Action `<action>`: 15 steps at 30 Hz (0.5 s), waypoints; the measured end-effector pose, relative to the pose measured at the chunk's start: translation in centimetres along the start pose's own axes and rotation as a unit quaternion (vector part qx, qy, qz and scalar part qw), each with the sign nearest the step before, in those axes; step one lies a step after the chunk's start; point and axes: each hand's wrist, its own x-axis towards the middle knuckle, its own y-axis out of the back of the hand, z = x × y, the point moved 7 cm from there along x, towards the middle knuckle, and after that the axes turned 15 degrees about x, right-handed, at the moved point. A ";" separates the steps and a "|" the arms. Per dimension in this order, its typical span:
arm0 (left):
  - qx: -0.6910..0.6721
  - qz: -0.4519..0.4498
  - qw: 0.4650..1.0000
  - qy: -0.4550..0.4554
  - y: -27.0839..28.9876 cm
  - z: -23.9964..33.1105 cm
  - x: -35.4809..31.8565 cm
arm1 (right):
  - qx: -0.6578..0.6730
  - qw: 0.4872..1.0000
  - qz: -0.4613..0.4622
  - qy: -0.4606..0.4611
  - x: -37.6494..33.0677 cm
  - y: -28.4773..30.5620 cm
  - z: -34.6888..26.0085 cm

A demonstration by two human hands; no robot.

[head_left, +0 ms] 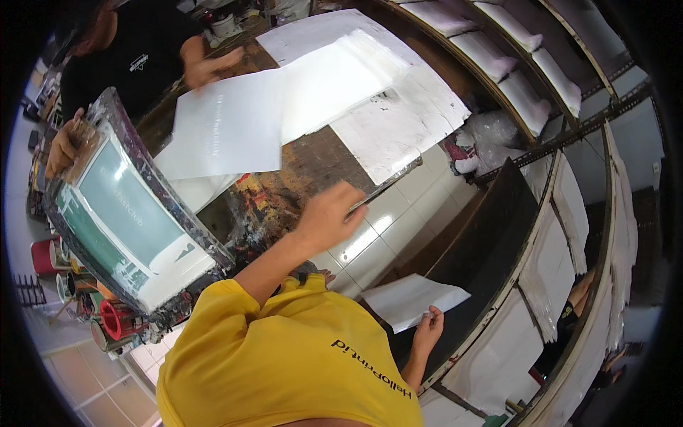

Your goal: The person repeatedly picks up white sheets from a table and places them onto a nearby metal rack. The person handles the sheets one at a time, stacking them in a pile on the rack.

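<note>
Low on the right, my right hand (425, 331) grips one edge of a thin white sheet (415, 300), which lies over a dark panel. My left hand (331, 217) hovers near the worktable's edge, slightly blurred, thumb and fingers apart and holding nothing. On the paint-stained worktable (313, 160) lies a translucent white sheet (231, 128) with faint print. Beside it is a pile of similar white sheets (341, 82). Across the table, a person in a black shirt (139, 53) has one hand (213, 65) over the sheets and the other (64, 146) on a screen-printing frame (131, 206), which stands tilted.
Drying racks (530, 263) holding several white sheets curve along the right side. More rack tiers (498, 64) stand at the upper right, near crumpled clear plastic (494, 132). A red reel-like container (117, 320) sits at the lower left. Tiled floor (402, 217) shows beyond the table edge.
</note>
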 end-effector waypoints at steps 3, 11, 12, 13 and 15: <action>0.074 0.086 0.993 0.045 2.4 -2.5 2.0 | -0.004 0.999 -0.015 0.045 0.6 -1.2 -0.6; 0.331 -0.068 0.931 0.136 -4.6 -16.6 2.9 | -0.138 0.987 -0.061 0.056 0.0 -4.6 -6.0; 0.345 -0.118 0.919 0.153 -5.8 -18.6 2.2 | -0.117 0.991 -0.050 0.037 -0.4 -4.6 -6.4; 0.335 -0.127 0.917 0.174 -6.6 -20.1 1.6 | -0.133 0.989 -0.061 -0.035 -0.6 -4.6 -6.0; 0.343 -0.154 0.914 0.150 -7.0 -21.8 2.0 | -0.111 0.992 -0.038 -0.047 -1.2 -4.1 -7.0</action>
